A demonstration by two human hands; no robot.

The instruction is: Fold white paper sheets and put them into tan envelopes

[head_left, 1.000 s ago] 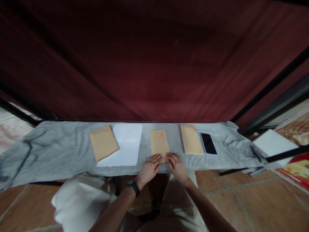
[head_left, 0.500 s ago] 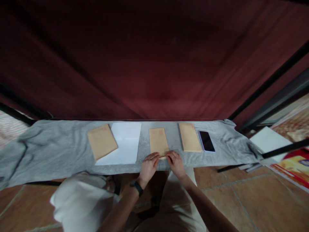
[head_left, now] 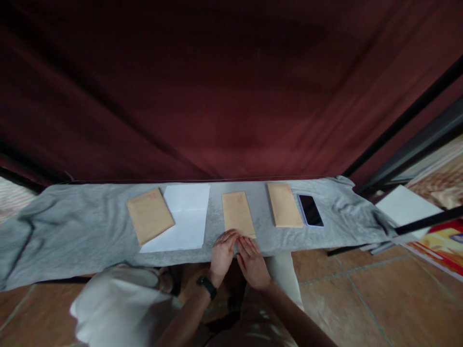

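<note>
My left hand (head_left: 222,253) and my right hand (head_left: 251,260) lie side by side at the near edge of a table under a grey cloth (head_left: 72,231). Both have their fingers stretched out flat. The fingertips touch the near end of the middle brown envelope (head_left: 238,213). A black watch sits on my left wrist. To the left, another brown envelope (head_left: 149,215) lies partly over a white sheet of paper (head_left: 184,217). A third brown envelope (head_left: 284,205) lies to the right, next to a dark phone (head_left: 310,210).
A dark red curtain (head_left: 231,96) hangs behind the table. Black metal bars (head_left: 405,140) rise at the right. White paper (head_left: 407,205) and colourful printed sheets (head_left: 439,248) lie at the far right. The floor (head_left: 361,299) has brown tiles.
My right hand has slid left and back toward me, now close beside my left hand. The view has shifted slightly; the envelopes stay where they were.
</note>
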